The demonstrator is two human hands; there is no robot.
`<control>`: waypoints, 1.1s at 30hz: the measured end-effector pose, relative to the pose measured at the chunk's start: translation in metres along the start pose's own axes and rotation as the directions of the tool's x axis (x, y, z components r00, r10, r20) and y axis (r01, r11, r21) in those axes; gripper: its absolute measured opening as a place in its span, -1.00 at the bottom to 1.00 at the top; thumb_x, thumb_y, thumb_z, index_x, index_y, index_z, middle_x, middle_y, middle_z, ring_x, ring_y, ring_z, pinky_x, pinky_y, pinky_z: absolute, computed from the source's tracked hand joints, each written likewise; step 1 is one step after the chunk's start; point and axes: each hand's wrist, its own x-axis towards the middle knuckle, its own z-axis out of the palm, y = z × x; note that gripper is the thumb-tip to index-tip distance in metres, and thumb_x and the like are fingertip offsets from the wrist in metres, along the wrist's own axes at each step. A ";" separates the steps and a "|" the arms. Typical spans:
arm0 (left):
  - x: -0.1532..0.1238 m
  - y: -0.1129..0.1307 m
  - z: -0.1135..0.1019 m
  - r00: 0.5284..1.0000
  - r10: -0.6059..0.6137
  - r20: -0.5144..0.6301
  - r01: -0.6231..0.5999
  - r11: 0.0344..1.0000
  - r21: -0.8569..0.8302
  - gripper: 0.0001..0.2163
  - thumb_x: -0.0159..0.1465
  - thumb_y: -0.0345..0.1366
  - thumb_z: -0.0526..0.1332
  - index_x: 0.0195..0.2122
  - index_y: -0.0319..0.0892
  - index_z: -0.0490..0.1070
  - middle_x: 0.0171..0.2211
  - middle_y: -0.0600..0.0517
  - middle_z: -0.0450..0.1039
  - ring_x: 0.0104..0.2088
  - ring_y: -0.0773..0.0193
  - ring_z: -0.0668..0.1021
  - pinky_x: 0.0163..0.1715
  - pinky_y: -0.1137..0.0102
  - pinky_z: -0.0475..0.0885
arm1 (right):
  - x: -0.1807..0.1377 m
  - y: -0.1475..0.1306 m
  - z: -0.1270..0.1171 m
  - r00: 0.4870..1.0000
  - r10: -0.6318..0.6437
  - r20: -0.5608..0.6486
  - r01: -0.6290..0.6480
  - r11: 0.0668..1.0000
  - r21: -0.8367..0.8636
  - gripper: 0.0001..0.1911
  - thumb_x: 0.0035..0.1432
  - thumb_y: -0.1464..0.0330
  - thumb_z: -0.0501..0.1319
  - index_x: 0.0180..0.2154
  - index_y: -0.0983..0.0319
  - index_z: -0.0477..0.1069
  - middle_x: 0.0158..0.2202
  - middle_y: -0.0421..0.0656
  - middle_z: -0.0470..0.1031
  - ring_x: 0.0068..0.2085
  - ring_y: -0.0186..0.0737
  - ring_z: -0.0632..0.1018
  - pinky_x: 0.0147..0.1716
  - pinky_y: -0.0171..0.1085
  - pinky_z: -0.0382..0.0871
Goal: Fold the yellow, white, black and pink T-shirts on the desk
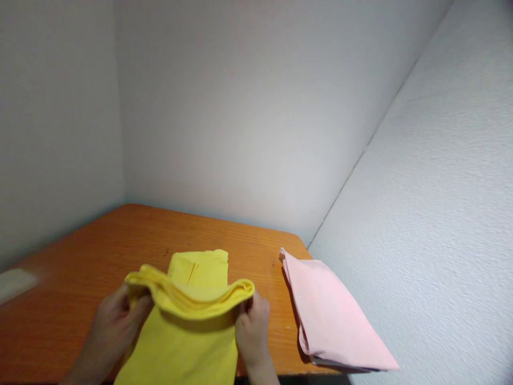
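A yellow cloth (188, 321) lies on the orange wooden table (120, 240) in front of me. My left hand (114, 326) pinches the left end of a folded-over band of the cloth. My right hand (252, 329) grips the right end of that same band. The band is lifted a little and sags between the two hands. The far end of the cloth lies flat towards the wall.
A folded pink cloth (332, 315) lies at the table's right edge, partly over the rim by the white wall. A pale flat object (14, 283) sits at the far left. Walls close the table in at the back and sides.
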 end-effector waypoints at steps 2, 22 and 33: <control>0.025 0.008 0.011 0.995 0.008 0.101 -0.006 1.000 -0.019 -0.42 0.26 0.15 0.08 0.09 -0.23 0.31 -0.09 -0.08 0.54 -0.15 0.06 0.60 -0.19 0.25 0.55 | 0.031 -0.004 0.010 0.995 0.085 0.044 -0.083 0.995 -0.050 -0.60 0.33 0.18 -0.02 -0.18 0.26 0.50 -0.39 -0.05 0.56 -0.37 -0.10 0.56 -0.36 -0.22 0.42; -0.015 -0.025 0.089 0.913 0.064 0.402 -0.364 0.572 0.735 -0.41 0.29 -0.19 -0.10 0.29 -0.40 0.15 0.36 -0.19 -0.05 0.36 0.00 0.09 0.30 -0.01 0.09 | -0.018 -0.001 0.091 0.910 0.115 0.398 0.047 0.925 -0.377 -0.37 0.39 0.11 -0.09 0.34 0.33 0.06 0.38 0.05 -0.15 0.38 0.15 -0.09 0.30 0.22 -0.10; -0.016 -0.030 0.092 0.909 0.093 0.406 -0.389 0.539 0.747 -0.38 0.29 -0.16 -0.14 0.29 -0.45 0.15 0.35 -0.21 -0.01 0.36 -0.01 0.09 0.29 0.04 0.13 | -0.019 -0.006 0.082 0.909 0.090 0.407 0.074 0.927 -0.369 -0.39 0.40 0.15 -0.11 0.34 0.33 0.03 0.39 0.05 -0.20 0.38 0.10 -0.14 0.31 0.21 -0.15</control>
